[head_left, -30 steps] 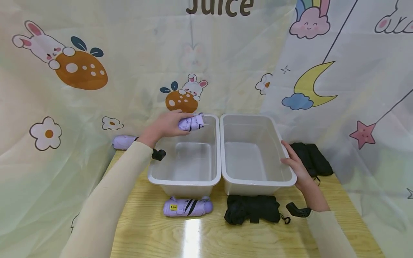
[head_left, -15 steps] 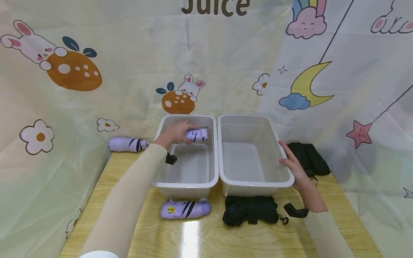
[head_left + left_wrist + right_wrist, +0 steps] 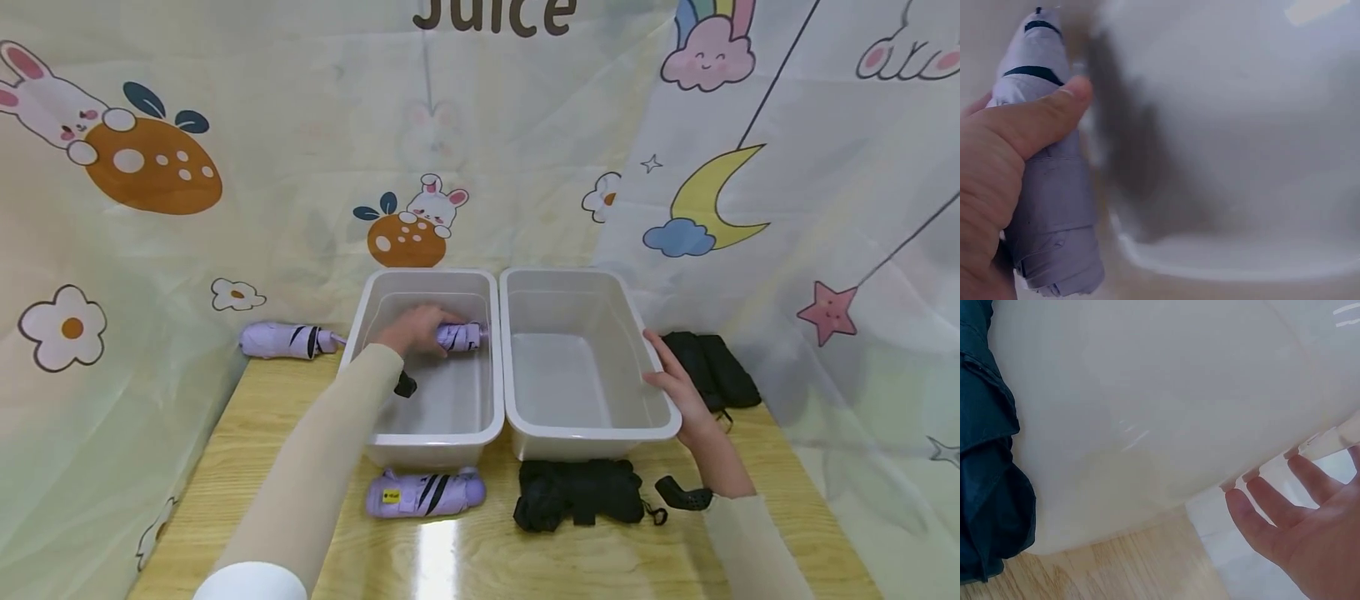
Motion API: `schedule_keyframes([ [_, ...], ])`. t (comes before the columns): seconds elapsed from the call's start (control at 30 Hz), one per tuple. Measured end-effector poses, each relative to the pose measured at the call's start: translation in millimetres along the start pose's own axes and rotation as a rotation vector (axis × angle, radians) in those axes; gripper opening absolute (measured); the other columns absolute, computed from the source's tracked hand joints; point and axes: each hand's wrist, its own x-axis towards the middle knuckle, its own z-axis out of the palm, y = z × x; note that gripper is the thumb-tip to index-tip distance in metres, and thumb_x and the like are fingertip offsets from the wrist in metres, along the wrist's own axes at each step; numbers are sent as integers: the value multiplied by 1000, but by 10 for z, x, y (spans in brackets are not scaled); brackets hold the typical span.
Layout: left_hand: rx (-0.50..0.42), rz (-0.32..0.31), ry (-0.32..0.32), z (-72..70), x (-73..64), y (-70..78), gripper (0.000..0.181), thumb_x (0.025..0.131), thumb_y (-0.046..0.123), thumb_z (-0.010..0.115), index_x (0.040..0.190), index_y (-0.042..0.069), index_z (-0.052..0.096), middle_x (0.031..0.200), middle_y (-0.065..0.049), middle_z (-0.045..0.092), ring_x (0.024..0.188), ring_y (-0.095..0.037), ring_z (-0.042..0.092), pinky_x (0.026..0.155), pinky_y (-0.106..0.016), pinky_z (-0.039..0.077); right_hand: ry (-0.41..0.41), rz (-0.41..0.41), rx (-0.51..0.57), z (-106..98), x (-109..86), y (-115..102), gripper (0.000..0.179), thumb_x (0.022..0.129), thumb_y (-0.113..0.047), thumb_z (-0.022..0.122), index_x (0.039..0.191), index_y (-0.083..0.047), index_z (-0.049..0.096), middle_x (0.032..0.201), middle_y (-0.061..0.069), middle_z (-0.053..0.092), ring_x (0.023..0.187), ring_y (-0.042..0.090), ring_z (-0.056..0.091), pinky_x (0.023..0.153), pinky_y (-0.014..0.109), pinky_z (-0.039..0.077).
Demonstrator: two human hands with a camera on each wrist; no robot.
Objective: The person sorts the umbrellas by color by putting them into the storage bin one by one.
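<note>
Inside the left white plastic bin (image 3: pixel 390 438), my left hand (image 3: pixel 416 329) grips a folded lilac umbrella (image 3: pixel 459 337) with black stripes. In the left wrist view the thumb lies across the umbrella (image 3: pixel 1057 206), and the fingers behind it are mostly hidden. My right hand (image 3: pixel 686 400) holds the right rim of the right white bin (image 3: pixel 592 434), its thumb over the edge. Its fingertips touch the outer wall from below in the right wrist view. Another lilac umbrella (image 3: pixel 426 493) lies in front of the left bin, and a black folded umbrella (image 3: pixel 577 495) in front of the right one.
A further lilac umbrella (image 3: pixel 288 341) lies at the table's back left. Black folded umbrellas (image 3: pixel 712 369) lie behind my right hand. The two bins stand side by side on the wooden table (image 3: pixel 360 567), against a printed cloth backdrop (image 3: pixel 517 167).
My left hand has carried the lilac umbrella from above the left bin's back rim down into the bin. The back-left umbrella has come into fuller view. My right hand stays on the rim.
</note>
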Motion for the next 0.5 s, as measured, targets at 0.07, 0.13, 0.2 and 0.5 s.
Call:
schedule_keyframes([
  [0.07,33,7,-17,43,2,-17,70,68,24,91,132,29,63,122,2,61,107,-21,50,100,-41,39,-1,-4,-1,-1,-6,-2,65,104,-5,37,158,-22,5,153,9,13,121,24,39,85,33,51],
  [0.13,69,9,-35,77,-5,-26,71,67,25,91,131,29,63,122,2,62,108,-20,51,100,-40,39,-4,-7,-4,3,-10,-4,65,104,-5,37,158,-21,4,154,10,12,121,24,39,85,33,51],
  [0.2,99,7,-50,99,-5,-33,71,66,26,92,132,28,63,123,1,62,110,-21,52,101,-40,39,-5,-8,-7,5,-11,-2,65,104,-5,37,158,-21,4,154,11,12,121,24,39,85,34,51],
  [0.5,127,-5,-83,86,11,-9,71,67,23,91,132,25,62,124,3,63,110,-17,53,101,-39,39,8,-11,3,0,-7,5,64,104,-4,35,158,-22,5,153,11,13,120,25,39,85,33,51],
])
